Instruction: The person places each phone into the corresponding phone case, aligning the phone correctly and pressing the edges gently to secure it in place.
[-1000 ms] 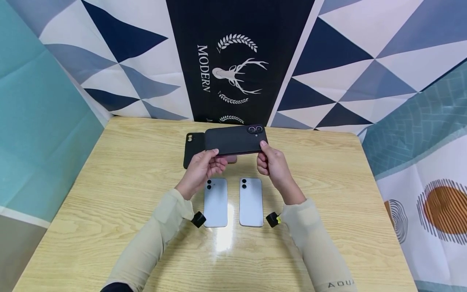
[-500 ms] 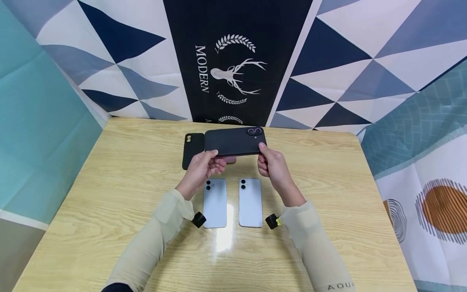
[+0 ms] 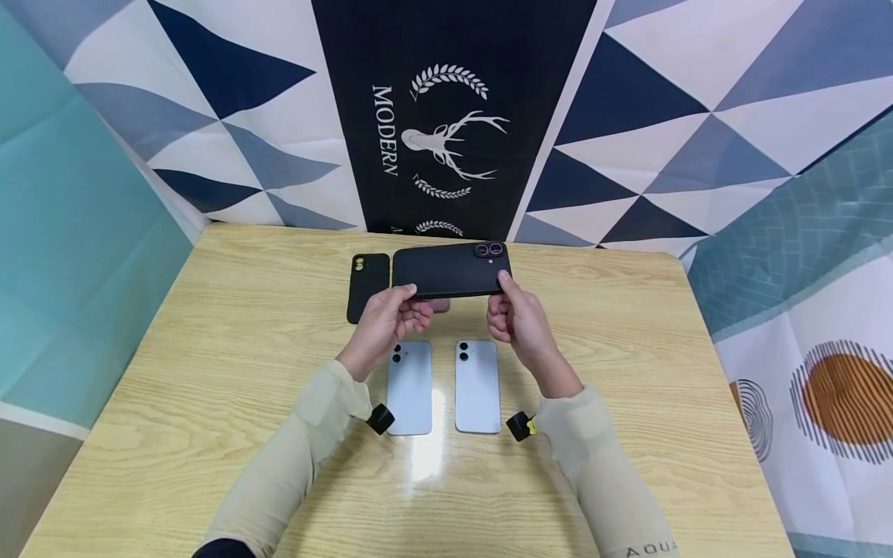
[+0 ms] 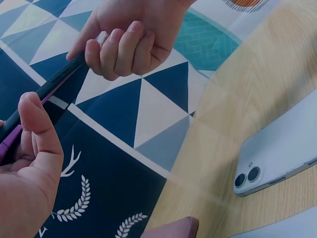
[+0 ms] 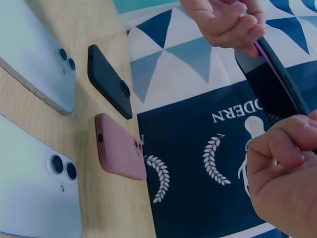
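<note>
Both hands hold a phone in a black case [image 3: 446, 271] sideways above the back of the table, its camera end to the right. My left hand [image 3: 391, 322] pinches its lower left part, thumb on the case back. The right hand [image 3: 526, 325] grips the lower right corner, thumb near the cameras and the other fingers curled below. A purple edge [image 4: 10, 141] shows along the case in the left wrist view, and the dark screen [image 5: 270, 87] faces away from the head camera. Behind it, a pink phone case [image 5: 119, 146] lies on the table, mostly hidden in the head view.
Two white phones, the left one [image 3: 410, 391] and the right one [image 3: 478, 387], lie face down side by side between the forearms. A black phone case [image 3: 367, 287] lies at the back left on the wooden table [image 3: 628, 349]. A patterned cloth [image 3: 446, 93] hangs behind the table.
Both hands keep their hold on the phone, almost still. A narrow gap now shows between the phone and the black case on the table. The right fingers have shifted slightly left beneath it.
</note>
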`<move>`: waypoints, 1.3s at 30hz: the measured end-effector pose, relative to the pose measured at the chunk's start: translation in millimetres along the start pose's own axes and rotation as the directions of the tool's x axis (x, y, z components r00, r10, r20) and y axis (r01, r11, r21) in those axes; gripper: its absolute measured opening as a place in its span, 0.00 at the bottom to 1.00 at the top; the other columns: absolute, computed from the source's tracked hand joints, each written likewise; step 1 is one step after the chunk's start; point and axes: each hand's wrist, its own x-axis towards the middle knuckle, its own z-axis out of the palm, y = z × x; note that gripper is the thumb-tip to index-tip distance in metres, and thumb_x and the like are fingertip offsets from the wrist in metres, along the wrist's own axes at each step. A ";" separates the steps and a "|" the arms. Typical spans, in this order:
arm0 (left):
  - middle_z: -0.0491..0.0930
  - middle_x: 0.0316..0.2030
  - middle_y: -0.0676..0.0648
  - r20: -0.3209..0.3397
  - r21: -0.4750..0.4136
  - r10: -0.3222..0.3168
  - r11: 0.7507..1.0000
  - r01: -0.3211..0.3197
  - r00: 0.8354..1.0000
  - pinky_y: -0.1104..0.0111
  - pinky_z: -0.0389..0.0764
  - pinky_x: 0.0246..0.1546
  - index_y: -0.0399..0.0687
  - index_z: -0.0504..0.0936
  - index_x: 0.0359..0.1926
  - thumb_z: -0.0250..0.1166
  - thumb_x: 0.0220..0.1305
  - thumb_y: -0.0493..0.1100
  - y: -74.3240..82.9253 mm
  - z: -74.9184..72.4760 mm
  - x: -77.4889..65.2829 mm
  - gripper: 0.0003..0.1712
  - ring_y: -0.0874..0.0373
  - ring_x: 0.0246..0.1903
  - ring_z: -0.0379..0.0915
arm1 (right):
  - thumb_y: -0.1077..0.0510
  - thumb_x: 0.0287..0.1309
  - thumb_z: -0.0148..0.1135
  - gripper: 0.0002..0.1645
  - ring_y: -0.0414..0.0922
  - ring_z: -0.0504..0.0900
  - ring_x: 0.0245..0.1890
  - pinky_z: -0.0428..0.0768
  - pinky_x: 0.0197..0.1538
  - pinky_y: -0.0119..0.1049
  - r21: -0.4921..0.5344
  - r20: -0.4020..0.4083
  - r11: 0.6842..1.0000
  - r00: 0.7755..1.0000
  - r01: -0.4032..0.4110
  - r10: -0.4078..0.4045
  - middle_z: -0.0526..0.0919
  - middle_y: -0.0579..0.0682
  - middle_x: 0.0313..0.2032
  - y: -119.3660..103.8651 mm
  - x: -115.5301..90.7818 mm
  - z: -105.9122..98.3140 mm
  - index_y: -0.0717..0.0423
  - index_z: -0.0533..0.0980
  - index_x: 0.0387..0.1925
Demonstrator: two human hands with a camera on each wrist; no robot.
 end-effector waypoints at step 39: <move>0.72 0.23 0.51 0.046 0.389 -0.040 0.921 0.019 0.998 0.74 0.71 0.25 0.40 0.75 0.30 0.42 0.73 0.54 7.2 0.7 -6.2 0.26 0.62 0.23 0.66 | 0.54 0.69 0.41 0.25 0.36 0.62 0.11 0.62 0.17 0.24 0.152 0.031 0.987 0.998 0.058 -0.063 0.69 0.43 0.10 6.6 1.4 19.4 0.53 0.69 0.16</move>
